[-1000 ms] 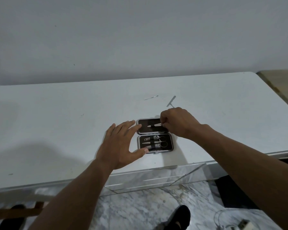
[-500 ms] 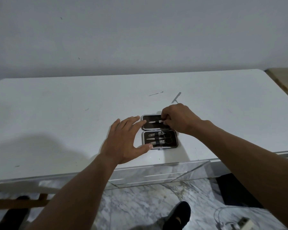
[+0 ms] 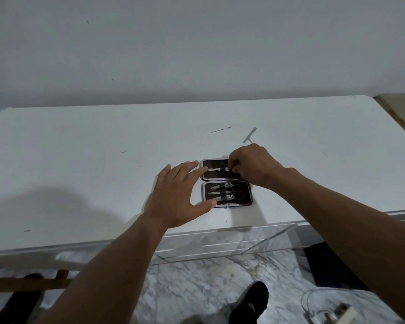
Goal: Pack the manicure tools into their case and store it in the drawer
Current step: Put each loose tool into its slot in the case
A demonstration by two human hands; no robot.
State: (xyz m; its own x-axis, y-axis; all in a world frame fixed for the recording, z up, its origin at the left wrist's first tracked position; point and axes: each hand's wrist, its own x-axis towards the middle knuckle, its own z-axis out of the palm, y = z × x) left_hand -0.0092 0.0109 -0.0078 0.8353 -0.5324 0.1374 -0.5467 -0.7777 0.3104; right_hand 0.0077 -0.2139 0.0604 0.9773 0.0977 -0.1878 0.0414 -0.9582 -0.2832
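Note:
A small dark manicure case [image 3: 249, 203] lies open on the white table [image 3: 80, 171] near its front edge. Its near half holds scissors, clippers and another tool under a strap. My right hand [image 3: 253, 166] pinches a thin metal tool [image 3: 216, 169] that lies across the far half of the case. My left hand [image 3: 178, 195] rests flat at the case's left side, thumb touching the near half and fingertips the far half. Two loose tools lie further back: a thin pointed one [image 3: 221, 129] and a flat metal file [image 3: 250, 134].
A clear acrylic drawer unit [image 3: 220, 242] sits under the table's front edge below the case. The floor is marble; my dark shoe [image 3: 248, 300] and a white cable with an adapter [image 3: 332, 313] lie on it. A wooden bar [image 3: 28, 280] is at lower left.
The metal tool in my right hand has slid further left across the far half of the case. My left hand keeps its place beside the case.

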